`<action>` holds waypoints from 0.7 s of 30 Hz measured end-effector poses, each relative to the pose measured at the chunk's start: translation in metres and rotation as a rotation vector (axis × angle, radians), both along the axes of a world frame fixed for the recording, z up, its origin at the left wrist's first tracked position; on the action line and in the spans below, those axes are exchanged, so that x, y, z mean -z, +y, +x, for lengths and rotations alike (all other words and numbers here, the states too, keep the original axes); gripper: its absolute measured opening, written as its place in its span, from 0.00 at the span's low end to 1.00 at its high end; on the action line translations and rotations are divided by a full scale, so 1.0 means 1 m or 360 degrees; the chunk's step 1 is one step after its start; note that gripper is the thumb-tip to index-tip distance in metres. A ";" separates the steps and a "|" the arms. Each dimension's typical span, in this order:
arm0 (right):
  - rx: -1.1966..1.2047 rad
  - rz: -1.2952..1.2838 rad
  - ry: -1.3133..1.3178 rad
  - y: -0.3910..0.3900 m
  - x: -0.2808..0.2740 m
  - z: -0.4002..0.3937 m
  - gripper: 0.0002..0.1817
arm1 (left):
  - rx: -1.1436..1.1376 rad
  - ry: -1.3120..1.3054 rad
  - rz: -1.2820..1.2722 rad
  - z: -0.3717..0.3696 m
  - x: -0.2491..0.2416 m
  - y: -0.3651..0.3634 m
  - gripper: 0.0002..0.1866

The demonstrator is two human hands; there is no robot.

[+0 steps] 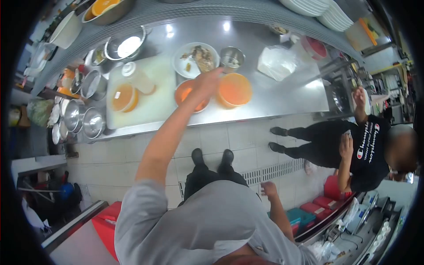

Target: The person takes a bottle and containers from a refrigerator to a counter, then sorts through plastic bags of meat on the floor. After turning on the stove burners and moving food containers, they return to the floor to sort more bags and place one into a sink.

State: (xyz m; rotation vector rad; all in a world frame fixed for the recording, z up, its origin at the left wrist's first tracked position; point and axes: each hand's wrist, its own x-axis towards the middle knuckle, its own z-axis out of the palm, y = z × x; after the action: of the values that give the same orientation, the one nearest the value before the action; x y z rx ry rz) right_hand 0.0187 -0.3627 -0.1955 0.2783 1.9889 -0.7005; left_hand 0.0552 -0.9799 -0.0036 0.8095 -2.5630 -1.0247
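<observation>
My left hand (209,84) reaches over the counter, above the edge of an orange-red bowl (184,92). Its fingers are drawn together near a small metal cup (232,58) and the rim of a tub of orange liquid (234,90). Whatever they may grip is too small to make out. Just beyond the hand is a white plate (180,66) with brownish food pieces on it. My right hand (269,189) hangs low at my side, away from the counter, with its fingers loosely apart and nothing in them.
A white cutting board (154,112) carries a lidded orange tub (124,98) and a squeeze bottle (140,78). Metal bowls (93,123) stand at the left. A white plastic bag (277,62) lies on the right. Another person (349,145) stands at right; a shelf (190,13) crosses above.
</observation>
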 end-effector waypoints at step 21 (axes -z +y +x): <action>0.0129 0.0002 0.0242 0.064 -0.007 0.058 0.14 | -0.0040 0.0133 -0.0258 -0.086 0.025 -0.072 0.16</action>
State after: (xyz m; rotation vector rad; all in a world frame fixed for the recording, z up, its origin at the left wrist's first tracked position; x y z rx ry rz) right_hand 0.0771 -0.2985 -0.1883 0.3161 2.1319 -0.7920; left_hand -0.0313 -1.0522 -0.0290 0.7379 -2.5192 -0.8128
